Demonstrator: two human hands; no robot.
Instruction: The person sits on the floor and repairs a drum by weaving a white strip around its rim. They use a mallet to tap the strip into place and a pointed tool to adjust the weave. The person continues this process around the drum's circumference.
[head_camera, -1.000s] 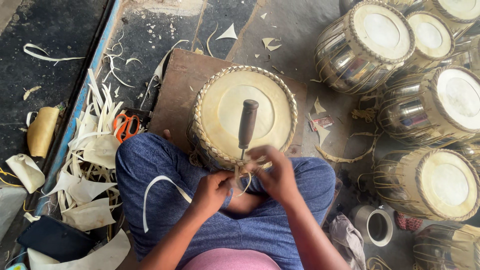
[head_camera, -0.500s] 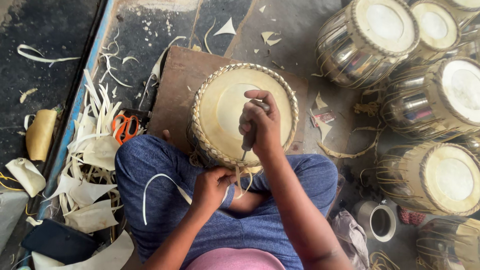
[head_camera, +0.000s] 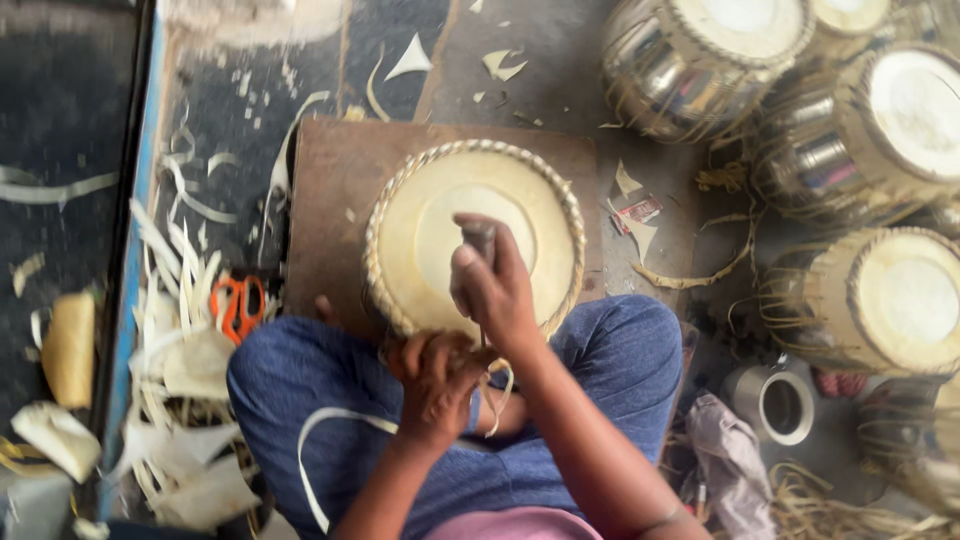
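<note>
Your right hand (head_camera: 495, 285) clenched on dark-handled tool (head_camera: 480, 240); left hand (head_camera: 435, 385) pinching pale stiff lacing strip (head_camera: 497, 385). Round cream-skinned drum (head_camera: 475, 240) likely heavy, taut; grip braided rim.

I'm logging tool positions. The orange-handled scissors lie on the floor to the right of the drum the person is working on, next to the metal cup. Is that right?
Not quite. The head view shows the orange-handled scissors to the left of the drum, among pale strip offcuts. The metal cup is on the right, far from them.

I see a dark floor (head_camera: 560, 60) carrying a brown board (head_camera: 335, 190), pale strips (head_camera: 175, 270) and orange scissors (head_camera: 238, 305) left, finished drums (head_camera: 900, 110) right.
</note>
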